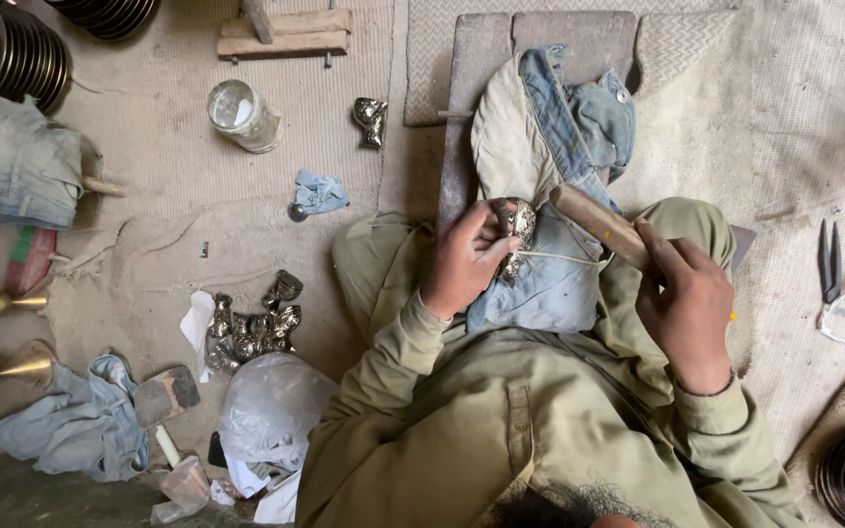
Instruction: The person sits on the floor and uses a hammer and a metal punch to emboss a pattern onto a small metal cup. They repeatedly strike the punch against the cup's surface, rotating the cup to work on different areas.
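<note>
A small metal piece (517, 227) was gripped by the left hand (466, 259) over padded denim cloth (550, 264) for steadiness, while the right hand (687, 303) was closed around a wooden handle (599, 227).

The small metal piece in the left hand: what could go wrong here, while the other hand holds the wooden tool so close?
1. The left hand pinches the small metal piece with bare fingertips, and the wooden tool in the right hand points at them; a slip could hit the fingers.
2. The piece rests only on soft denim cloth, so it might shift.
3. If dropped, it could get mixed into the pile of similar pieces.
</note>
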